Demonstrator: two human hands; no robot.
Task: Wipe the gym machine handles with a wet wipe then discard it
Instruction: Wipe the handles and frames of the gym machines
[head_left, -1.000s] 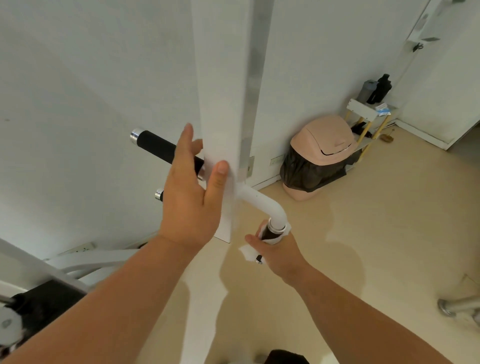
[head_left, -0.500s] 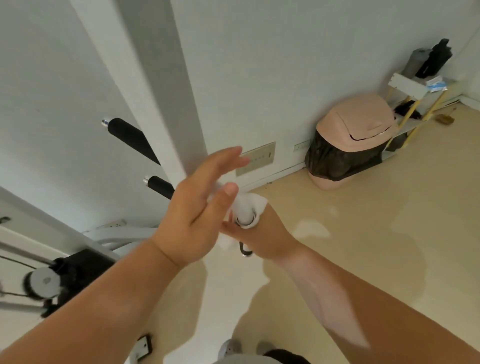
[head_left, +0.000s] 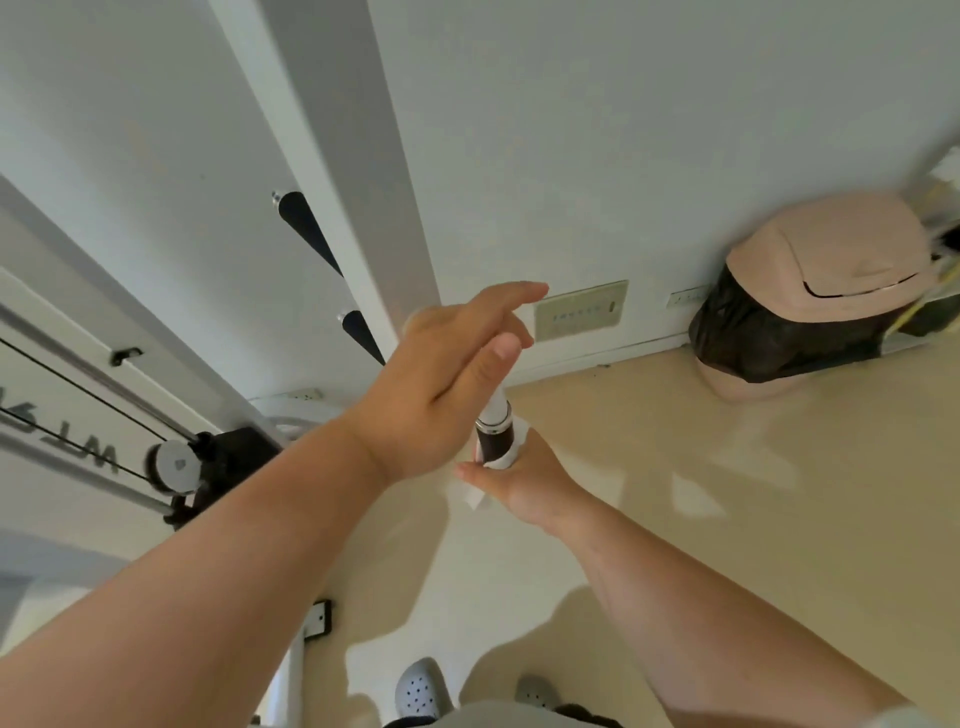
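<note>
Right hand (head_left: 524, 480) slid down, dark handle (head_left: 494, 441) now bare above it; my grip wraps wet wipe (head_left: 474, 496) round handle's lower end. Left hand (head_left: 441, 389) slack, fingers straight, holding nothing.

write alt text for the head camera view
A person's right hand wraps a white wet wipe around the dark grip of a gym machine handle, while the left hand hovers open close by. A pink bin stands by the wall.
</note>
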